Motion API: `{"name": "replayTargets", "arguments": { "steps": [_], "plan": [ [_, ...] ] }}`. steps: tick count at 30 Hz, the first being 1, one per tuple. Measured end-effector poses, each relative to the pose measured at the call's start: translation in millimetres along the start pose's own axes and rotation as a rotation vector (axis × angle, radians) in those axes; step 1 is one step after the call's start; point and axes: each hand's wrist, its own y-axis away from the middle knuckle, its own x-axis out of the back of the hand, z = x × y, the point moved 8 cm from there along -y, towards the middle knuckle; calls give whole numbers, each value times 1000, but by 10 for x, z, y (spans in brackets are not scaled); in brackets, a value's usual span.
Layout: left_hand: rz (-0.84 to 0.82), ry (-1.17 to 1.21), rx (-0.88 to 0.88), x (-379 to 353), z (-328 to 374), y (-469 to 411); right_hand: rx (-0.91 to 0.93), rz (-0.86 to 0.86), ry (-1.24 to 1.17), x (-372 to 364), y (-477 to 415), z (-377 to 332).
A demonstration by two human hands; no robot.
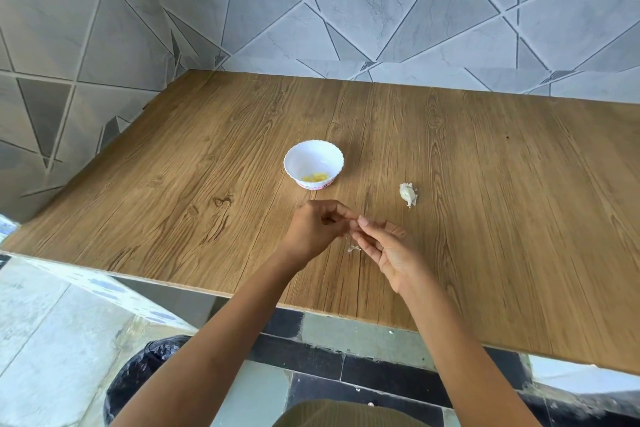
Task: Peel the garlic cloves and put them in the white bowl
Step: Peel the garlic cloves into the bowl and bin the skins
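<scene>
Garlic clove (354, 222): small pale piece, mostly hidden, held just above the surface (485, 218).
Left hand (317, 229): fingers curled, tips pinching the clove.
Right hand (391, 250): thumb and forefinger pinch its other end.
White bowl (313, 163): straight beyond the hands, nearer the left.
Other garlic (408, 194): right of the bowl, nearer the right hand, long axis pointing roughly towards the person.

I'm looking at a home kitchen corner: grey tiled walls (381, 10), wood-grain table (485, 166), white bowl (313, 154), lined bin (138, 371) beneath.
</scene>
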Motion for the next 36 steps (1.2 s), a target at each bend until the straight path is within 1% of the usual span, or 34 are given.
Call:
{"name": "replayTargets", "arguments": {
  "steps": [2, 4, 8, 13, 18, 20, 21, 23, 24, 25, 27, 28, 30, 32, 36],
  "plan": [
    [-10, 63, 75, -4, -56, 5, 25, -14, 11, -5, 2, -28],
    [-23, 113, 124, -14, -101, 20, 67, -24, 82, -14, 4, -65],
    [-32, 167, 176, -40, -138, 45, 167, 8, 256, 10, 14, -136],
    [-67, 290, 248, -56, -169, 55, 289, 14, 364, 8, 30, -209],
    [-25, 512, 352, -75, -256, 58, 359, -18, 415, -31, 21, -232],
    [0, 537, 366, -49, -287, 59, 426, 17, 538, 9, 1, -247],
    [13, 535, 363, -20, -297, 58, 489, 44, 662, 33, -1, -260],
    [60, 459, 331, 104, -329, 46, 672, 91, 984, 30, 48, -279],
    [104, 358, 302, 207, -355, 32, 777, 120, 1132, 13, 104, -283],
    [166, 218, 269, 337, -382, 9, 857, 145, 1249, 0, 156, -269],
    [306, -124, 188, 614, -398, -50, 927, 191, 1394, 10, 217, -199],
    [357, -277, 147, 721, -385, -77, 925, 209, 1442, 32, 224, -153],
    [382, -447, 108, 842, -392, -128, 873, 218, 1510, 80, 205, -56],
    [350, -516, 100, 878, -443, -185, 813, 211, 1545, 100, 179, 2],
    [294, -578, 60, 851, -480, -236, 797, 225, 1578, 69, 201, 0]
  ]
}}
